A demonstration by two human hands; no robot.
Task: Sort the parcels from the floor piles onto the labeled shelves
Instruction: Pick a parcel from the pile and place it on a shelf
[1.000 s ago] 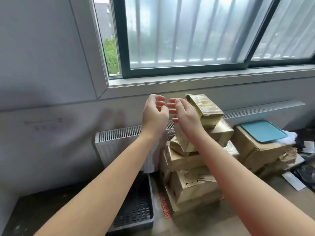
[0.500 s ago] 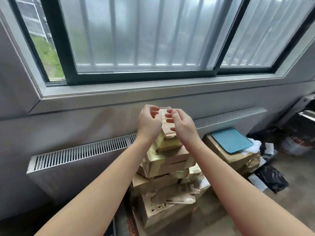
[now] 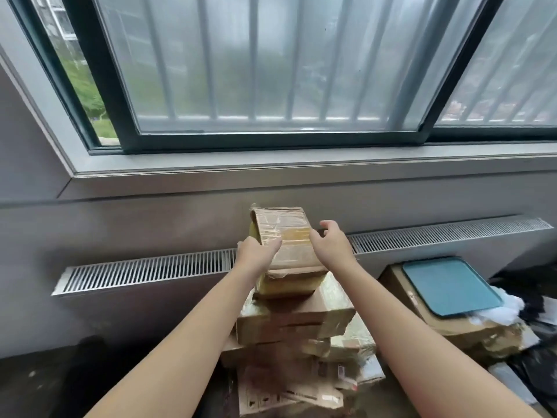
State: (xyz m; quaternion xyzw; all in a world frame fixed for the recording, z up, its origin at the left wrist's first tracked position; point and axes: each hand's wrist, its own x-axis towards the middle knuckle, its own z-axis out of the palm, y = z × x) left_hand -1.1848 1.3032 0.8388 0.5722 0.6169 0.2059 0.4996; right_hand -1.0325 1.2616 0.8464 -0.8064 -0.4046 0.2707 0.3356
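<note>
The small brown cardboard parcel wrapped in clear tape [image 3: 286, 236] is at the top of the stack of taped cardboard parcels [image 3: 295, 321], below the barred window [image 3: 271, 70]. Whether it rests there or is already lifted is unclear. The left hand [image 3: 256, 256] has its grip clamped on the parcel's left side, thumb on the top face and fingers hidden behind. The right hand [image 3: 331, 245] touches the right edge with its thumb. Its fingers curl beyond the far corner, and I cannot tell if that grip has closed. The stack's lowest boxes are cut off. To the right, a teal flat tray [image 3: 449, 285] lies on a large cardboard box [image 3: 452, 330].
</note>
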